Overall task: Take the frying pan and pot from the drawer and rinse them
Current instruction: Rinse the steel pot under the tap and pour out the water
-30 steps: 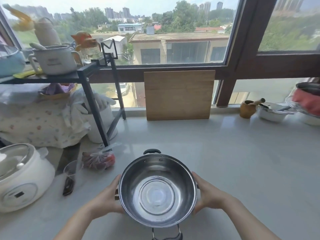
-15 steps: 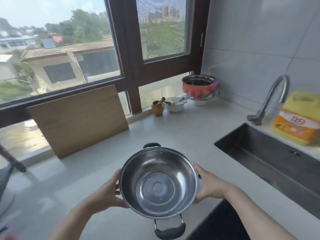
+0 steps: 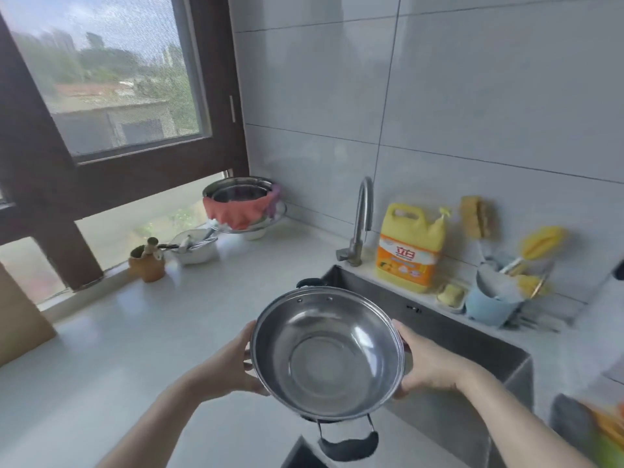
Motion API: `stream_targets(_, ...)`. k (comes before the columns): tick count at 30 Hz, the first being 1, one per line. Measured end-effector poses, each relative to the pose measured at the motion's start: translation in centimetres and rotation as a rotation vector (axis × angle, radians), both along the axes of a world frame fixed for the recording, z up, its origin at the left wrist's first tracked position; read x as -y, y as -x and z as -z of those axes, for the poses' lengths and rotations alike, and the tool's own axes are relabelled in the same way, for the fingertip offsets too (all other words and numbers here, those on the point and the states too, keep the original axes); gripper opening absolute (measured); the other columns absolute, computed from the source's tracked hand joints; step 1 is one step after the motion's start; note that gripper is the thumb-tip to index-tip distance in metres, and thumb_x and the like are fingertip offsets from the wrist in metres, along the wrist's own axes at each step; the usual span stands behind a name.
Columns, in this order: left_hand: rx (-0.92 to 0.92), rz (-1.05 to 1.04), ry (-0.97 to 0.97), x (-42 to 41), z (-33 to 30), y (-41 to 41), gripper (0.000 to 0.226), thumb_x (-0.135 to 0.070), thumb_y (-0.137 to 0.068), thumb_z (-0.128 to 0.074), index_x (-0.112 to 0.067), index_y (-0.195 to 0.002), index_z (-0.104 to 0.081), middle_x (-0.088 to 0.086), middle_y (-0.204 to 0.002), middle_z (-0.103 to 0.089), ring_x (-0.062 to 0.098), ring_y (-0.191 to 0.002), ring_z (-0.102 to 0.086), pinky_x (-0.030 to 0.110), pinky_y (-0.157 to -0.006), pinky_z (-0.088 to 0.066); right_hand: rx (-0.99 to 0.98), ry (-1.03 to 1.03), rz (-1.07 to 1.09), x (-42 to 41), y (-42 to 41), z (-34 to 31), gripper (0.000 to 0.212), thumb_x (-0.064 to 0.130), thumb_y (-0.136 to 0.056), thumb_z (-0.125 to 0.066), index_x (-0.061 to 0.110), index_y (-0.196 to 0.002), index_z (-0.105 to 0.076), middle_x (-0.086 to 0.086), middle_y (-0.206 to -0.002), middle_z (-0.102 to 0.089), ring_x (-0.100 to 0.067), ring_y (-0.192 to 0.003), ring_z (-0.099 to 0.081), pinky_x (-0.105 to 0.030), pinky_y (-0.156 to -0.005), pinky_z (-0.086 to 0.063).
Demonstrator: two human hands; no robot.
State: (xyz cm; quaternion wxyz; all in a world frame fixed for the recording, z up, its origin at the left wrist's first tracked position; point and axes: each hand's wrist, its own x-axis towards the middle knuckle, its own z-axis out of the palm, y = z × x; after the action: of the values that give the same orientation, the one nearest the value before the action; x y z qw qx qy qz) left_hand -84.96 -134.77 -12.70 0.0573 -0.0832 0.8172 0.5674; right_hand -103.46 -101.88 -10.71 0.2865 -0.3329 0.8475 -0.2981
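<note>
I hold a shiny steel pot (image 3: 327, 356) with two black handles in the air, tilted slightly toward me and empty inside. My left hand (image 3: 233, 363) grips its left wall and my right hand (image 3: 425, 363) grips its right wall. The pot hangs over the counter's edge at the left end of the steel sink (image 3: 449, 336). A curved faucet (image 3: 359, 224) stands behind the sink. No frying pan is in view.
A yellow detergent jug (image 3: 410, 246), soap dish (image 3: 450, 293) and blue utensil holder (image 3: 489, 304) line the sink's back ledge. Stacked bowls with a red cloth (image 3: 241, 206), a white bowl (image 3: 194, 246) and a brown cup (image 3: 147, 263) sit by the window. White counter (image 3: 135, 332) spreads left.
My view and the pot have swung to the right, from the window and cutting board to the sink and faucet. Both hands keep the same grip on the pot.
</note>
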Motion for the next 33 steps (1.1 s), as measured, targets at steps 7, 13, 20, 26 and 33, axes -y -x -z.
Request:
stream_targets(7, 0.017, 0.104, -0.030, -3.4, 1.2, 10.3, 0.107, 0.005, -0.063, -0.087, -0.028, -0.145, -0.027, 0.004, -0.130, -0.057, 0.017, -0.115, -0.062, 0.032, -0.084, -0.056, 0.045, -0.046, 0.100, -5.0, 6.5, 1.2, 0.121, 0.030, -0.046, -0.091, 0.045, -0.143, -0.020, 0.023, -0.124, -0.056, 0.004, -0.116, -0.052, -0.028, -0.101, -0.047)
stream_targets(13, 0.051, 0.146, -0.073, -3.6, 2.7, 16.2, 0.112, -0.009, -0.058, -0.094, -0.040, -0.143, -0.027, -0.006, -0.133, -0.057, 0.013, -0.122, -0.059, 0.040, -0.091, -0.056, 0.086, -0.086, 0.155, -5.2, 10.9, 3.1, 0.118, 0.028, -0.047, -0.087, 0.044, -0.143, -0.019, 0.024, -0.123, -0.054, 0.005, -0.113, -0.050, -0.023, -0.097, -0.045)
stream_targets(20, 0.130, 0.095, -0.089, -2.1, 7.3, 20.0, 0.105, -0.012, -0.056, -0.096, -0.036, -0.137, -0.034, -0.001, -0.127, -0.062, 0.015, -0.116, -0.062, 0.035, -0.092, -0.055, 0.183, -0.165, 0.160, -3.2, 15.5, 7.8, 0.116, 0.029, -0.050, -0.088, 0.046, -0.140, -0.018, 0.025, -0.122, -0.054, 0.006, -0.113, -0.051, -0.022, -0.098, -0.045)
stream_targets(26, 0.225, 0.097, 0.008, -1.5, 11.6, 23.0, 0.107, -0.022, -0.052, -0.098, -0.037, -0.136, -0.033, -0.007, -0.127, -0.058, 0.009, -0.117, -0.059, 0.030, -0.091, -0.055, 0.238, -0.219, 0.137, -2.1, 19.3, 14.3, 0.105, 0.025, -0.050, -0.089, 0.047, -0.131, -0.026, 0.020, -0.118, -0.059, -0.001, -0.113, -0.055, -0.025, -0.097, -0.048)
stream_targets(33, 0.328, 0.066, 0.128, -2.9, 15.8, 24.8, 0.074, 0.006, -0.065, -0.084, -0.040, -0.102, -0.040, -0.015, -0.105, -0.055, 0.004, -0.095, -0.057, 0.012, -0.072, -0.052, 0.285, -0.277, 0.058, -0.8, 22.3, 20.9, 0.108, 0.022, -0.052, -0.089, 0.050, -0.131, -0.022, 0.017, -0.125, -0.054, -0.006, -0.118, -0.052, -0.031, -0.102, -0.047)
